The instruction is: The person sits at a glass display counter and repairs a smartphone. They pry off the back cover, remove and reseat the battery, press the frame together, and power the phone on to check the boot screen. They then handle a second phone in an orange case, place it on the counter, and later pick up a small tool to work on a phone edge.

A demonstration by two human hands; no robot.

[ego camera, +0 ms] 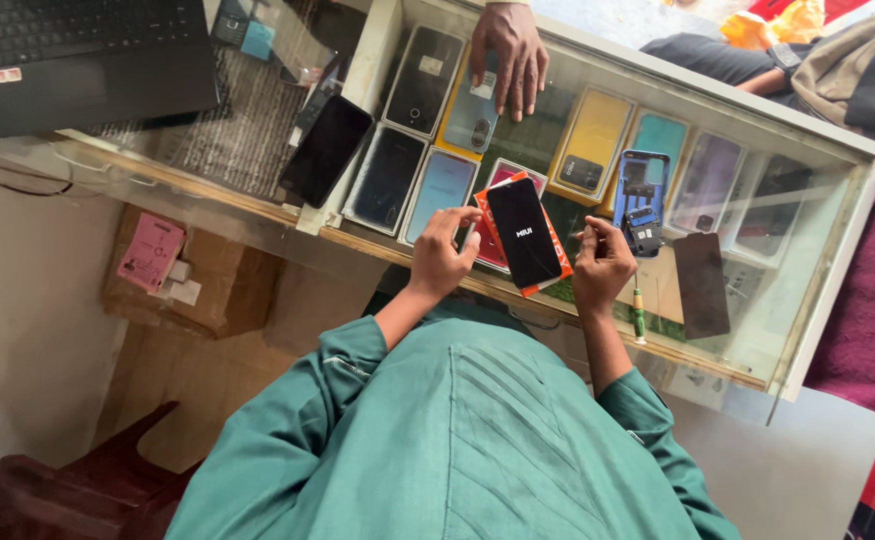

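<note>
My left hand grips the left edge of a phone in an orange case. The phone is tilted just above the glass counter, and its dark screen shows a small white logo. My right hand sits just right of the phone. Its fingers pinch something small and thin that I cannot identify. A blue opened phone frame with bare parts lies beyond my right hand. A green-handled screwdriver lies at the counter's near edge.
Another person's hand rests flat on the far side of the glass. Several boxed phones show under the glass. A black phone, a dark panel and a laptop lie on top. A cardboard box stands below.
</note>
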